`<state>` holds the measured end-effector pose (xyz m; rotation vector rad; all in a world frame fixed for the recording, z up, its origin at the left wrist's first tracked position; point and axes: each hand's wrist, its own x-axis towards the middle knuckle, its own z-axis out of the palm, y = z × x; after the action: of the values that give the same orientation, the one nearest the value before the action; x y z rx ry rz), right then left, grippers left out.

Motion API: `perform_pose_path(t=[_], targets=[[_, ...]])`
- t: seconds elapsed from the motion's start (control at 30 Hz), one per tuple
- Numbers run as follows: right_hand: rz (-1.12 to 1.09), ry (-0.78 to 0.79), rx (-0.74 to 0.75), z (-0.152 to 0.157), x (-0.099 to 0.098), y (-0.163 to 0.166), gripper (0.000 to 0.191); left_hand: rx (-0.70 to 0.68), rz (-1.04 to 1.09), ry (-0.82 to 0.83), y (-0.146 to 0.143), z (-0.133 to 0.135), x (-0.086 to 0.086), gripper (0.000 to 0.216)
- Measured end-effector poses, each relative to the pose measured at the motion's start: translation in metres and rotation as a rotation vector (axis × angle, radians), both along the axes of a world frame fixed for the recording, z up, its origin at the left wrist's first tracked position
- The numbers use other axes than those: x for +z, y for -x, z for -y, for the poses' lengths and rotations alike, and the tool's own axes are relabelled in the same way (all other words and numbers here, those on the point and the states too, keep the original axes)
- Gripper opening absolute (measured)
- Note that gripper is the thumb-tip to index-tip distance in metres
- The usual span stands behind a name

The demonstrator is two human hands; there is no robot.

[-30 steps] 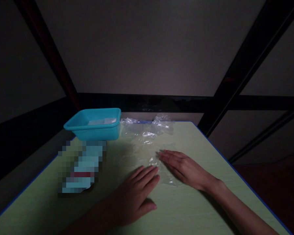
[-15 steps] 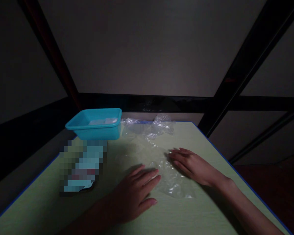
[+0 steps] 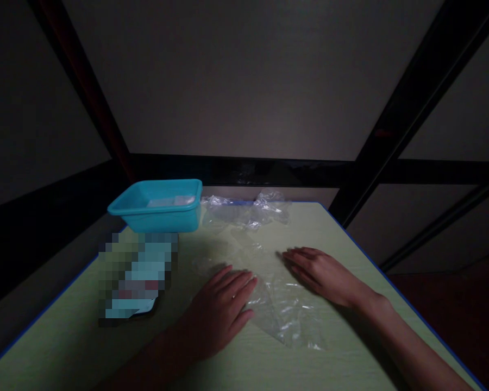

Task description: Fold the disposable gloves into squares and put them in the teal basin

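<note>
A clear, crinkled plastic sheet or bag lies flat on the pale green table between my hands. My left hand lies palm down with fingers stretched out, resting on the sheet's left edge. Fingers out flat, my right hand presses on the sheet's far right part. Neither hand grips anything.
A turquoise plastic tub stands at the far left of the table. More crumpled clear plastic lies beside it at the far edge. A blurred-out flat item lies left of my left hand. Dark metal bars stand behind the table.
My hands have drawn apart, the right sliding to the right and the left slightly back and left. The plastic sheet between them now lies spread out wider and flatter.
</note>
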<state>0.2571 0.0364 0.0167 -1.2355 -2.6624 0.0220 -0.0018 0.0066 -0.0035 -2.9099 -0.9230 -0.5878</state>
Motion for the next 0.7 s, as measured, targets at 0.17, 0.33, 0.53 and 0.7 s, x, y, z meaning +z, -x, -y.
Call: perform_pose_path(t=[0.17,0.33,0.53,0.7], targets=[[0.017,0.043,0.049,0.004,0.008,0.001,0.032,0.169,-0.049,0.003,0.008,-0.01,0.002,0.034],[-0.011,0.104,0.167,0.012,0.014,0.008,0.035,0.251,-0.107,0.05,0.013,-0.018,0.005,0.035],[-0.229,0.266,0.329,0.025,0.013,0.023,0.025,0.276,-0.074,0.128,0.015,-0.021,-0.002,0.038],[-0.272,0.299,0.302,0.026,0.01,0.027,0.023,0.248,-0.087,0.161,0.011,-0.016,-0.007,0.044]])
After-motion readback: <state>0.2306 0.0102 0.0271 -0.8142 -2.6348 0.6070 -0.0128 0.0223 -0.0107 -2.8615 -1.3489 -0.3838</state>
